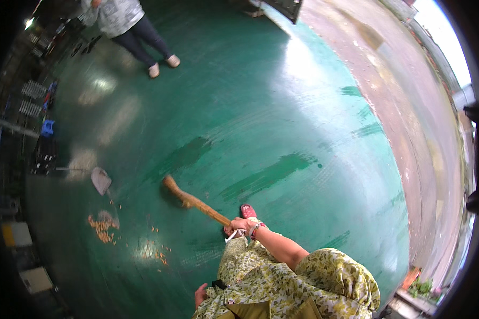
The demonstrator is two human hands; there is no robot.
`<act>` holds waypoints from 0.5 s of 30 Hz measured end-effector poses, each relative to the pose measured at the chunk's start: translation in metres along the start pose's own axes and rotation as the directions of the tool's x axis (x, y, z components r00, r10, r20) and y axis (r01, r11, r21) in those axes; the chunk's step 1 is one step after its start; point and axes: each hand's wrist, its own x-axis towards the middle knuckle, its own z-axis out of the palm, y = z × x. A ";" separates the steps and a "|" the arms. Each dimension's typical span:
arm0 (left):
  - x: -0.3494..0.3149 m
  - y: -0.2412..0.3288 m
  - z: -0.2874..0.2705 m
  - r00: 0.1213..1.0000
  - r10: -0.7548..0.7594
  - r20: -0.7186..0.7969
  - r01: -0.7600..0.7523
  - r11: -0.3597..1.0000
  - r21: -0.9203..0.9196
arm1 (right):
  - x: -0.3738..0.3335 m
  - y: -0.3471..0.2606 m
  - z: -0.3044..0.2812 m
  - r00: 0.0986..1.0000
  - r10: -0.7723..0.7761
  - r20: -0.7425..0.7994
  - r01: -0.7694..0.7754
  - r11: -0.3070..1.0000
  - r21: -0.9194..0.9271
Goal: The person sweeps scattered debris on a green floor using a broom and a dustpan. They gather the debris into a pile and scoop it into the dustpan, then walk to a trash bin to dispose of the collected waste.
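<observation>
My right hand (pixel 240 226) is closed around the handle end of a short straw broom (pixel 194 203), held out ahead and to the left, low over the green floor. A white cord loop hangs at that end by my fingers. Whether the broom's brown head touches the floor I cannot tell. My left hand (pixel 200 295) hangs low beside my body, partly hidden by my clothing; its fingers look loosely apart, with nothing visible in them. Left of the broom lies a small pile of orange-brown scraps (pixel 102 228), with a few loose scraps (pixel 162 259) to its right.
A pale dustpan (pixel 101 181) with a thin handle rests beyond the pile. Far left, another person (pixel 130 26) stands on the floor. Dark racks with a blue item (pixel 48 127) and boxes (pixel 17 234) line the left side. To the right, the green floor borders a paved yard (pixel 410 106).
</observation>
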 end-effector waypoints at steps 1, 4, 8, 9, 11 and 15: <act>0.009 0.016 -0.005 0.995 -0.074 -0.074 0.075 0.997 0.013 | -0.017 -0.007 0.000 0.998 -0.013 -0.065 0.005 0.993 -0.115; 0.027 0.094 -0.035 0.975 -0.193 -0.113 0.158 0.952 -0.261 | -0.083 -0.023 -0.019 0.951 -0.276 -0.136 0.203 0.895 -0.397; 0.057 0.108 -0.058 0.972 -0.224 -0.074 0.165 0.870 -0.464 | -0.153 -0.035 -0.043 0.878 -0.343 -0.335 0.223 0.911 -0.347; 0.066 0.108 -0.066 0.971 -0.225 -0.081 0.163 0.870 -0.465 | -0.175 -0.035 -0.046 0.862 -0.337 -0.379 0.269 0.937 -0.222; 0.100 0.090 -0.069 0.975 -0.210 -0.071 0.140 0.834 -0.533 | -0.210 -0.027 -0.060 0.790 -0.397 -0.467 0.399 0.912 -0.098; 0.152 0.046 -0.074 0.963 -0.218 -0.159 0.194 0.969 -0.151 | -0.208 -0.015 -0.100 0.578 -0.418 -0.701 0.610 0.792 0.031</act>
